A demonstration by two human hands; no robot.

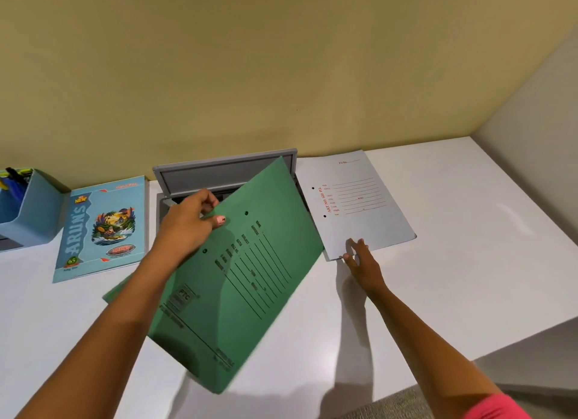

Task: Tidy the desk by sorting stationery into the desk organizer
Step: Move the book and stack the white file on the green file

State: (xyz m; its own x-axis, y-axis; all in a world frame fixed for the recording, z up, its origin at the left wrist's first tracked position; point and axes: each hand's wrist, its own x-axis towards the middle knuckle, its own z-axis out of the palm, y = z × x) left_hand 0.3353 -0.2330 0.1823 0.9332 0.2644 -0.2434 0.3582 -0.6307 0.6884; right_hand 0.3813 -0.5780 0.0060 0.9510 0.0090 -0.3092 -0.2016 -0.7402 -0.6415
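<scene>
Green card folder (237, 278) held tilted above white surface (469, 231), in front of grey tray (225, 171).
L hand (190, 221) grips its top edge, thumb on front; flat matte card w/ 2 punch holes & printed lines. R hand (359, 259) pinches near corner of pale blue folder (359, 200) lying flat.

Pink R sleeve (497, 407); painted nail (221, 220), L grip (187, 223)
</scene>
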